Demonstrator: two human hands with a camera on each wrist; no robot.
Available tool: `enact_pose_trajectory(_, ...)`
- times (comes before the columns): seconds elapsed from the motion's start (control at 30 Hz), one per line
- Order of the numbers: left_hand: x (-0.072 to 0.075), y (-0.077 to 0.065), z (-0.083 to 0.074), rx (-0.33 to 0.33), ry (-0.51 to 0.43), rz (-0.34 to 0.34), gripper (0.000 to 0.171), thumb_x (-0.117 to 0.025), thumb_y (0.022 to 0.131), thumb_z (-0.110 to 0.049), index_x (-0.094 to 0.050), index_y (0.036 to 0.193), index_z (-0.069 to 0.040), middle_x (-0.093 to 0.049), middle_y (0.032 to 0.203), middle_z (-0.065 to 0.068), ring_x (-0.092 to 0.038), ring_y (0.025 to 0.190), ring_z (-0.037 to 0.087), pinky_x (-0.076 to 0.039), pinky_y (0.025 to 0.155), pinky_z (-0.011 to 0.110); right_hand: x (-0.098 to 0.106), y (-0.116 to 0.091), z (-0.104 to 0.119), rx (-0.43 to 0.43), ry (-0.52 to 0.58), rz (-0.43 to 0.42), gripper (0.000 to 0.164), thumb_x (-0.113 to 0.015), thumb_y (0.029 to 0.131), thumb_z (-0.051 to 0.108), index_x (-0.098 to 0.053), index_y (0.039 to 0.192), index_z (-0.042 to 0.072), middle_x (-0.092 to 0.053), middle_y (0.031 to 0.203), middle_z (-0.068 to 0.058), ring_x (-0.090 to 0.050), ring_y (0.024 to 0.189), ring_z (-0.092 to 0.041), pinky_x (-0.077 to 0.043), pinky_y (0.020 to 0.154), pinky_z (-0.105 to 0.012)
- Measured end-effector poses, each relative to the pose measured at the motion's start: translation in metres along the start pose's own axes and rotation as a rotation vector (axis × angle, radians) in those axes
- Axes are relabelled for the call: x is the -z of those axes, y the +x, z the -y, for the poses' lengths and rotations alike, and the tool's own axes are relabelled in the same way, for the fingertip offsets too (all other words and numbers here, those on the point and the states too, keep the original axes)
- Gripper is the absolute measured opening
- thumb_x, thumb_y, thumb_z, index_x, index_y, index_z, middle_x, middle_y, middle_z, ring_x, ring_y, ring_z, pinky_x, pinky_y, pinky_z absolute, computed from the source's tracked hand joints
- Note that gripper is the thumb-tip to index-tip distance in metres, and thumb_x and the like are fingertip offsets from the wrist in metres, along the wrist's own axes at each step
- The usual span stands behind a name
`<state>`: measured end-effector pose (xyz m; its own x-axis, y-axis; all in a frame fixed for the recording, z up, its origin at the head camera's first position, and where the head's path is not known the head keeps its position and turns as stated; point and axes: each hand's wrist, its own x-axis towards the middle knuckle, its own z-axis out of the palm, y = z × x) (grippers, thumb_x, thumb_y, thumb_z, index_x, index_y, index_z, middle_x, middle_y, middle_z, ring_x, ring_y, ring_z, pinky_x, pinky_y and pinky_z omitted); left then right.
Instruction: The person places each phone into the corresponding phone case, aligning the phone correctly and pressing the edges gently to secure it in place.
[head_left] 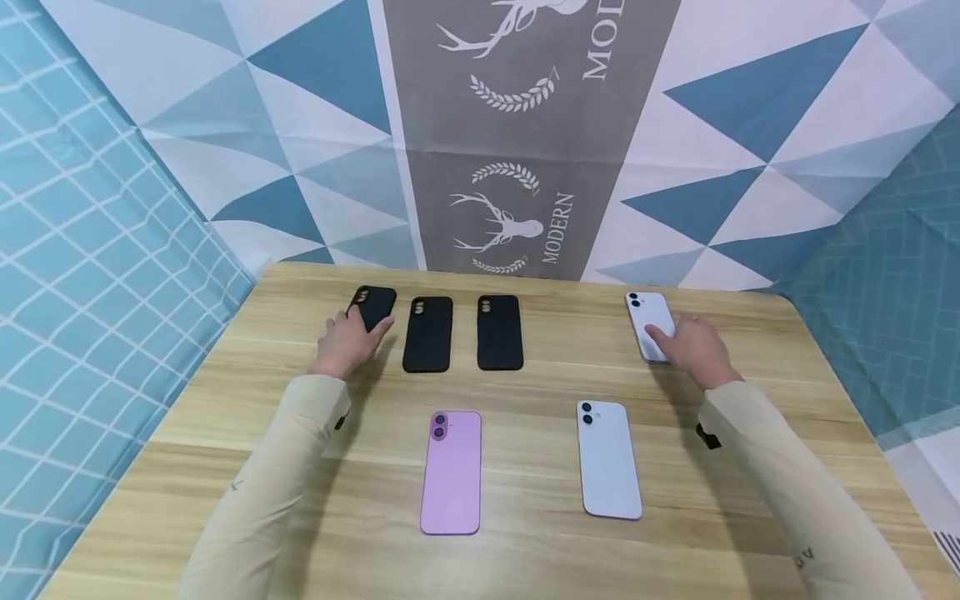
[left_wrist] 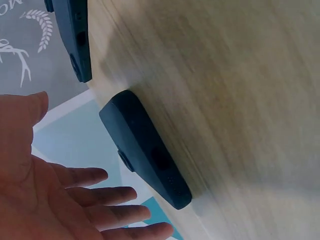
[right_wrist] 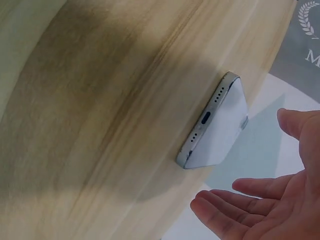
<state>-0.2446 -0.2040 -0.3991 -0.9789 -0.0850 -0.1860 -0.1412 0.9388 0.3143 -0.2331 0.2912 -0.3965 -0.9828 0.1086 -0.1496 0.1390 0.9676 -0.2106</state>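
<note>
Black case [head_left: 375, 305], outermost at ten o'clock on the bench [head_left: 532, 467]; white phone [head_left: 649, 320] at two; left hand [head_left: 349, 340] and right hand [head_left: 693, 348], well apart, empty, fingers extended; preferably pinch each item by its long edges

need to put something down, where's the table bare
The table is bare between the rightmost black case and the far white phone, and between the pink phone and near white phone. Back left is crowded: three black cases side by side, left grip at one. The right grip crowds the far white phone.
</note>
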Motion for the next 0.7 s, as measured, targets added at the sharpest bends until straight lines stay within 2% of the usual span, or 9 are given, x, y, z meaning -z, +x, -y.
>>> enact_pose_trajectory(0.13,-0.001,0.001,0.002,0.014,0.003,0.010,0.089,-0.026,0.087,-0.061,-0.007,0.137,0.010,-0.016,0.137,0.036,-0.013,0.125,0.051,-0.026,0.096,0.064,-0.005,0.005,0.000,-0.015,-0.007,0.015,0.070,-0.039,0.087,0.054,-0.052,0.096,-0.014,-0.052,0.082,-0.023,-0.047,0.070,-0.027,-0.040,0.052,-0.032)
enact_pose_trajectory(0.23,-0.003,0.001,0.002,0.017,0.002,0.014,0.088,-0.029,0.087,-0.060,-0.008,0.136,0.011,-0.020,0.135,0.036,-0.019,0.123,0.051,-0.029,0.096,0.062,-0.008,0.008,0.000,-0.038,-0.004,0.035,0.061,-0.040,0.087,0.052,-0.055,0.079,-0.007,-0.047,0.066,-0.013,-0.046,0.060,-0.022,-0.035,0.046,-0.027)
enact_pose_trajectory(0.33,-0.005,0.001,0.002,0.019,0.004,0.018,0.087,-0.031,0.088,-0.058,-0.009,0.135,0.012,-0.024,0.133,0.037,-0.025,0.120,0.051,-0.031,0.095,0.060,-0.010,0.011,-0.001,-0.058,0.011,0.059,0.057,-0.040,0.087,0.052,-0.054,0.069,-0.001,-0.043,0.059,-0.008,-0.044,0.055,-0.018,-0.033,0.043,-0.026)
enact_pose_trajectory(0.7,-0.008,0.003,0.003,0.068,-0.030,0.005,0.081,-0.040,0.088,-0.049,-0.014,0.132,0.015,-0.029,0.127,0.039,-0.033,0.114,0.050,-0.035,0.093,0.057,-0.011,0.014,0.003,-0.075,0.052,0.062,0.060,-0.045,0.084,0.053,-0.058,0.073,-0.005,-0.045,0.058,-0.008,-0.044,0.058,-0.020,-0.031,0.046,-0.025)
